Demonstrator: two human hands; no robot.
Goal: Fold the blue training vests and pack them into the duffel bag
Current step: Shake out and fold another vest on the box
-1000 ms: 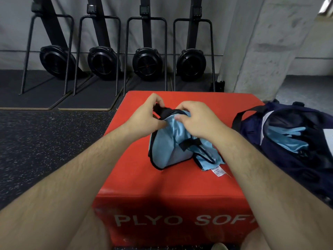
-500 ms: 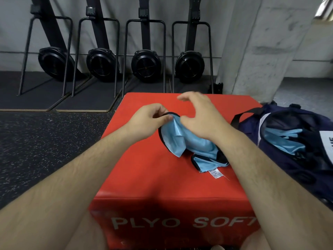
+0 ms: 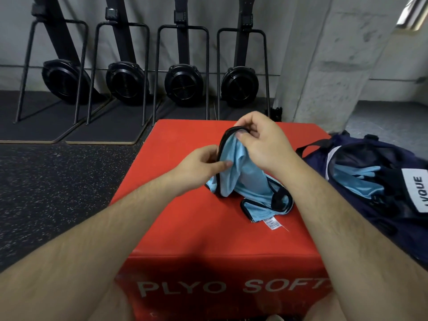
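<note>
Right hand (image 3: 261, 144) has closed on one vest (image 3: 250, 184); left hand (image 3: 203, 165) pinches it.

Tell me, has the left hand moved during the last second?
Yes. The left hand has drawn back toward the person, away from the far edge of the red box, pinching the vest.

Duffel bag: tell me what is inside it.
The open top of the duffel bag shows light blue fabric, likely vests already packed. How many there are, and anything beneath them, is hidden by the bag's dark walls.
</note>
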